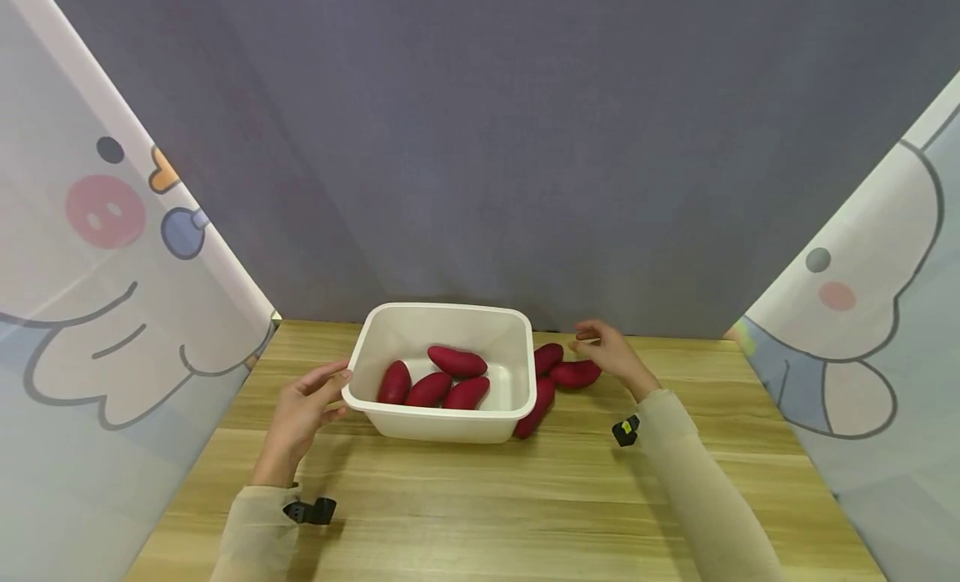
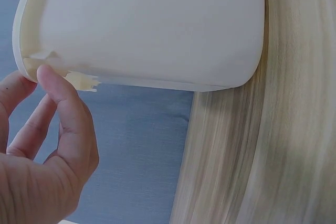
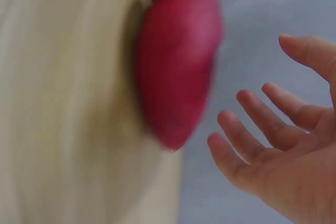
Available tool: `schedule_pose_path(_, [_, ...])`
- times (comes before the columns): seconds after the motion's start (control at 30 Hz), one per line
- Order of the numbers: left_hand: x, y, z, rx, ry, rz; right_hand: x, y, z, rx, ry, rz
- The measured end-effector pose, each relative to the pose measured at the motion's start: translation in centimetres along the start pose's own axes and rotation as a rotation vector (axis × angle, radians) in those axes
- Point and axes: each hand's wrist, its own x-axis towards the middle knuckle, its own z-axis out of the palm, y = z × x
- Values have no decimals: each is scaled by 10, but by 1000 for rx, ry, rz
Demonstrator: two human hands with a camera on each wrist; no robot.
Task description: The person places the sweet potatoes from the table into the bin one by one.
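Note:
A white plastic basin (image 1: 442, 427) stands on the table with several dark red sweet potatoes (image 1: 457, 362) lying in it. At its left side my left hand (image 1: 300, 411) pinches the rim between thumb (image 2: 65, 90) and fingers. Three more sweet potatoes lie against or close to the basin's right side: one at the back (image 1: 548, 358), one farther right (image 1: 576, 374) and one toward the front (image 1: 536, 408). Just above the rightmost one hovers my right hand (image 1: 611, 353), its fingers spread and holding nothing. In the right wrist view that sweet potato (image 3: 176, 66) is apart from the fingertips.
The wooden table (image 1: 450, 515) ends at a grey fabric backdrop (image 1: 480, 165) close behind the basin. Pale cartoon-printed curtains flank it at the left (image 1: 60, 357) and right (image 1: 862, 315). Both wrists wear small black cameras.

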Motion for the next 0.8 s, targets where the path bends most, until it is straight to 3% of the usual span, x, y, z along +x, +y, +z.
schedule_pose_path(0.2, [-1,0,1,6,5,3,-6,32,-1,-38,-54,-3])
schedule_pose_path(0.37, [-1,0,1,4,5,7,-10,49,1,39,-96,-26])
schedule_pose_path(0.8, [0,1,1,4,1,-2,-25,65,-2,120,-183,-77])
